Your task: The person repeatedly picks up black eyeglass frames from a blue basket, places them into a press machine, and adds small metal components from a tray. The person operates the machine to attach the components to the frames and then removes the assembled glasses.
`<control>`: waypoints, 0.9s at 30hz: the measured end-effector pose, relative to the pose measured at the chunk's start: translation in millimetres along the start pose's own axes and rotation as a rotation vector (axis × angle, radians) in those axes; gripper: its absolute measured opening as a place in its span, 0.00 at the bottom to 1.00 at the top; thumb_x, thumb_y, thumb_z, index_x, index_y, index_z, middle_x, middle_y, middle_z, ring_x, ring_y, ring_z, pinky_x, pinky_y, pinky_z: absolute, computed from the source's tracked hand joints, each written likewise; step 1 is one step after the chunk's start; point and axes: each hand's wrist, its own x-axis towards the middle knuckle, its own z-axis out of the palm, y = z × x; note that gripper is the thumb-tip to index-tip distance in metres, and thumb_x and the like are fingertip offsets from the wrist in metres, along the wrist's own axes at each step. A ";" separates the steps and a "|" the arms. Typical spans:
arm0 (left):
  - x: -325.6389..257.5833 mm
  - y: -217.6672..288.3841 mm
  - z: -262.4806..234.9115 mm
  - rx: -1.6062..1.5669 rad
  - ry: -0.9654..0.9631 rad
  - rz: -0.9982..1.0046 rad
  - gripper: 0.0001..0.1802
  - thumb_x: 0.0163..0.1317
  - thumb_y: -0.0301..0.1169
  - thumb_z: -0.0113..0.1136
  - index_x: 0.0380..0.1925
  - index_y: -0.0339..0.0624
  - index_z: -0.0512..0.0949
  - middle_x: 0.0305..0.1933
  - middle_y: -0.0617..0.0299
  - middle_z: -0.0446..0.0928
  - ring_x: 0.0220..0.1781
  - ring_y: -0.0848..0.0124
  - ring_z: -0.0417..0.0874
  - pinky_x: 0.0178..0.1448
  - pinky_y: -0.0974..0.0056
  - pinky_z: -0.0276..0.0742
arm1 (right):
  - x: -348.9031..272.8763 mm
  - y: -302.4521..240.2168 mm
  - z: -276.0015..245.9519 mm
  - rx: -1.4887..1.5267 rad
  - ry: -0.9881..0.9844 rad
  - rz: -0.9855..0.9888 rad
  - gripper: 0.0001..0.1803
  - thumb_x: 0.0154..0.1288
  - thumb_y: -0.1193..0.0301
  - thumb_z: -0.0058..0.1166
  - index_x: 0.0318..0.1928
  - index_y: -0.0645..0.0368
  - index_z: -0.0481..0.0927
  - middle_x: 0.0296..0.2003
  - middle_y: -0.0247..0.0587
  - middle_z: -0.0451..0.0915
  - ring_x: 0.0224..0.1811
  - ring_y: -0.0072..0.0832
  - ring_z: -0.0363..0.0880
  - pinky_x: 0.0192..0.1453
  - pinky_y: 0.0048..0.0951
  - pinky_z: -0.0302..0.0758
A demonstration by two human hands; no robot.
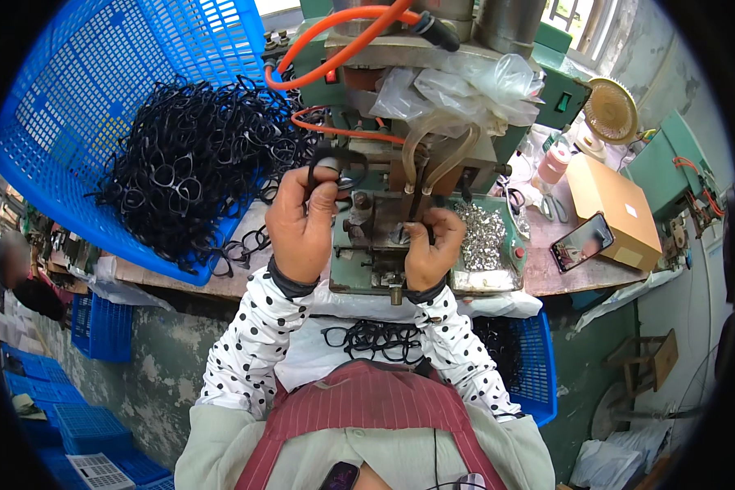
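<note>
My left hand holds a black plastic eyeglass frame up against the front of a green bench machine. My right hand pinches something small at the machine's working point; what it pinches is too small to tell. A tilted blue plastic crate on the left is filled with a heap of black eyeglass frames. A tray of small silver metal parts sits just right of my right hand. Several finished black frames lie on a white cloth in my lap.
A second blue crate stands at my right knee. A phone, a cardboard box, a pink bottle, scissors and a small fan lie on the bench at right. Orange hoses loop over the machine. Stacked blue crates sit on the floor at left.
</note>
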 end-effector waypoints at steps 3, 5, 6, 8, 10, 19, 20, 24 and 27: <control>-21.1 -8.8 -0.5 0.197 -0.216 0.479 0.12 0.58 0.20 0.56 0.43 0.36 0.76 0.35 0.56 0.80 0.36 0.61 0.81 0.45 0.61 0.75 | 4.5 -1.9 -9.7 -0.131 -0.083 -0.034 0.16 0.55 0.76 0.66 0.43 0.64 0.74 0.34 0.43 0.73 0.32 0.31 0.75 0.37 0.26 0.73; -41.0 -8.7 7.7 0.159 -0.498 0.663 0.21 0.48 0.20 0.59 0.47 0.39 0.77 0.41 0.55 0.81 0.42 0.58 0.82 0.48 0.53 0.76 | 14.7 -5.5 -17.6 -0.188 -0.161 -0.055 0.17 0.53 0.76 0.67 0.43 0.63 0.75 0.35 0.43 0.74 0.34 0.33 0.76 0.37 0.28 0.74; -59.4 -26.4 12.4 0.142 -0.531 0.727 0.23 0.53 0.18 0.59 0.52 0.39 0.75 0.53 0.53 0.79 0.52 0.57 0.81 0.58 0.52 0.75 | 22.8 -11.8 -22.1 -0.210 -0.179 -0.100 0.18 0.53 0.75 0.67 0.43 0.62 0.76 0.36 0.44 0.76 0.35 0.36 0.77 0.39 0.33 0.74; -67.1 -33.1 24.2 0.154 -0.603 0.726 0.24 0.52 0.20 0.62 0.52 0.39 0.76 0.56 0.51 0.78 0.55 0.57 0.80 0.60 0.51 0.75 | 46.5 -10.9 -46.8 -0.509 -0.174 -0.265 0.18 0.53 0.72 0.66 0.44 0.62 0.77 0.37 0.44 0.78 0.37 0.38 0.78 0.43 0.36 0.74; -61.7 -43.0 30.0 0.156 -0.657 0.731 0.24 0.53 0.20 0.62 0.53 0.39 0.76 0.56 0.51 0.78 0.55 0.56 0.80 0.60 0.50 0.75 | 63.1 11.5 -90.7 -0.836 -0.020 -0.277 0.15 0.56 0.70 0.64 0.44 0.58 0.79 0.38 0.42 0.81 0.38 0.39 0.78 0.46 0.38 0.74; -56.1 -45.3 26.2 0.156 -0.682 0.760 0.22 0.55 0.19 0.58 0.53 0.36 0.76 0.57 0.50 0.77 0.52 0.55 0.80 0.59 0.50 0.76 | 55.9 21.0 -174.7 -1.433 -0.518 0.175 0.18 0.55 0.61 0.65 0.41 0.59 0.77 0.35 0.48 0.81 0.38 0.49 0.81 0.39 0.48 0.75; -57.8 -46.8 25.6 0.152 -0.683 0.752 0.22 0.55 0.18 0.58 0.53 0.36 0.76 0.57 0.50 0.77 0.52 0.55 0.80 0.59 0.50 0.76 | 46.7 27.7 -170.6 -1.502 -0.504 0.102 0.17 0.56 0.62 0.65 0.40 0.58 0.78 0.35 0.48 0.80 0.37 0.50 0.80 0.39 0.48 0.76; -62.2 -48.8 28.1 0.145 -0.644 0.752 0.23 0.54 0.18 0.58 0.53 0.37 0.76 0.58 0.51 0.76 0.53 0.55 0.80 0.61 0.49 0.75 | 55.2 56.4 -176.9 -1.137 -0.316 0.086 0.10 0.58 0.68 0.63 0.33 0.60 0.78 0.29 0.45 0.81 0.32 0.45 0.79 0.36 0.43 0.75; -64.6 -44.3 24.5 0.229 -0.658 0.737 0.25 0.55 0.21 0.58 0.56 0.42 0.75 0.60 0.52 0.75 0.53 0.58 0.80 0.64 0.50 0.70 | 54.2 46.7 -165.0 -0.832 -0.186 0.171 0.08 0.60 0.71 0.62 0.30 0.62 0.77 0.25 0.44 0.80 0.28 0.39 0.78 0.34 0.36 0.74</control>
